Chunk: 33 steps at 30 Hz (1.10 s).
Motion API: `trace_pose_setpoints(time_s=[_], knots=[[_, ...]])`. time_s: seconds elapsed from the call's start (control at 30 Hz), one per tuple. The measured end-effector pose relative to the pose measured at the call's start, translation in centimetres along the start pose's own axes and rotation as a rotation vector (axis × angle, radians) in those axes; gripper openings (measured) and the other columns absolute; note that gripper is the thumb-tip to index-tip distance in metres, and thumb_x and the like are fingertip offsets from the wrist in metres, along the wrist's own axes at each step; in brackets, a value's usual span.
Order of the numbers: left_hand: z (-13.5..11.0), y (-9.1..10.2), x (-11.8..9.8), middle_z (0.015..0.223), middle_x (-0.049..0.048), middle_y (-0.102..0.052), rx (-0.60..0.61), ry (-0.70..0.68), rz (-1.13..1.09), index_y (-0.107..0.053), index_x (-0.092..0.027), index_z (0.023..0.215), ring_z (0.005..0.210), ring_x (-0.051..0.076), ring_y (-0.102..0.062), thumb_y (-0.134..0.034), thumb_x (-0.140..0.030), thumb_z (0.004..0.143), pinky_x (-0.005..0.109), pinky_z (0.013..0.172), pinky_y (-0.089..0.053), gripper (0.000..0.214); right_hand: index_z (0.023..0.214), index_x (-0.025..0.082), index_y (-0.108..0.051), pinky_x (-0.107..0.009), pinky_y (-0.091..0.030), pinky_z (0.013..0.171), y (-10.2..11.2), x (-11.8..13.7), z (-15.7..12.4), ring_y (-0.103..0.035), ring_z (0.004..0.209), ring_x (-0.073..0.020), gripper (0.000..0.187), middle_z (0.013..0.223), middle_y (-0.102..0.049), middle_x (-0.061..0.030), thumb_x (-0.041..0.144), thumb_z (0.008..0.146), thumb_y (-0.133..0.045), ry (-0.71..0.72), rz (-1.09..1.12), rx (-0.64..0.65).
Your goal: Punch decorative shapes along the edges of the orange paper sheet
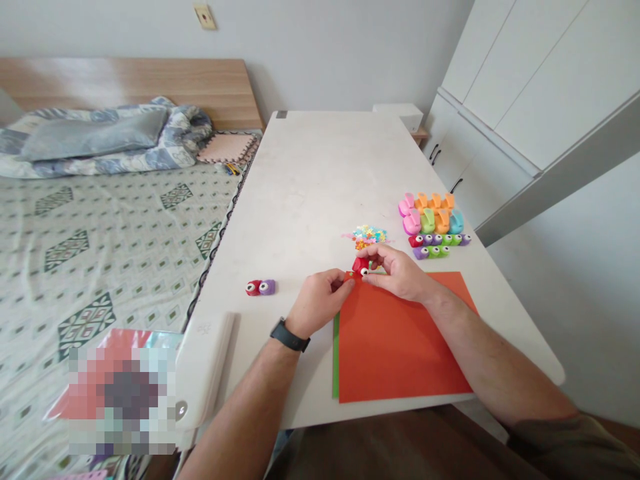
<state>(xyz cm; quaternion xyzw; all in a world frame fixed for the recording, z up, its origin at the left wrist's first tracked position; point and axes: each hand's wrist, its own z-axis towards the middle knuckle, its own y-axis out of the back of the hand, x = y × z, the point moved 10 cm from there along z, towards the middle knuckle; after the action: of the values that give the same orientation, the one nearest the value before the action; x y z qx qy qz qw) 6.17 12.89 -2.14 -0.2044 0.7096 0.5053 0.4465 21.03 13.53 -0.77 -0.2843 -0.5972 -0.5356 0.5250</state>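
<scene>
A sheet of orange paper (400, 347) lies on the table with green paper (336, 363) showing beneath its left edge. My left hand (323, 297) pinches the orange paper at its far left corner. Between the thumb and fingers of my right hand (395, 273) is a small red craft punch (359, 267) with a white button, set at that same corner. Part of the punch is covered by my fingers. Just beyond it lies a pile of small colourful paper cut-outs (370, 235), in blue, yellow, orange and pink.
Larger colourful punches (434, 212) and rows of small punches (440, 240) stand at the right of the white table (310, 173). To the left are two more small punches (261, 287) and a long white device (207, 367). A bed (125, 247) adjoins the table's left side.
</scene>
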Motion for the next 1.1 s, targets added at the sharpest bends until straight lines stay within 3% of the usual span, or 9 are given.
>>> trace_pose_setpoints(time_s=[0.4, 1.1], knots=[[-0.12, 0.06, -0.18, 0.067, -0.0020, -0.058, -0.010, -0.016, -0.004, -0.066, -0.018, 0.079, 0.061, 0.012, -0.046, -0.054, -0.044, 0.095, 0.024, 0.056, -0.032, 0.033, 0.121, 0.022, -0.063, -0.037, -0.052, 0.089, 0.06, 0.04, 0.12, -0.065, 0.096, -0.0194, 0.037, 0.115, -0.072, -0.0074, 0.025, 0.085, -0.074, -0.009, 0.061, -0.032], [0.06, -0.22, 0.44, 0.071, -0.0005, -0.063, -0.010, -0.002, -0.027, -0.070, -0.018, 0.085, 0.063, 0.012, -0.049, -0.055, -0.046, 0.096, 0.025, 0.057, -0.034, 0.034, 0.118, 0.021, -0.064, -0.036, -0.049, 0.087, -0.07, -0.27, 0.19, -0.064, 0.097, -0.0195, 0.036, 0.114, -0.072, -0.0073, 0.020, 0.085, -0.075, -0.028, 0.140, -0.015]])
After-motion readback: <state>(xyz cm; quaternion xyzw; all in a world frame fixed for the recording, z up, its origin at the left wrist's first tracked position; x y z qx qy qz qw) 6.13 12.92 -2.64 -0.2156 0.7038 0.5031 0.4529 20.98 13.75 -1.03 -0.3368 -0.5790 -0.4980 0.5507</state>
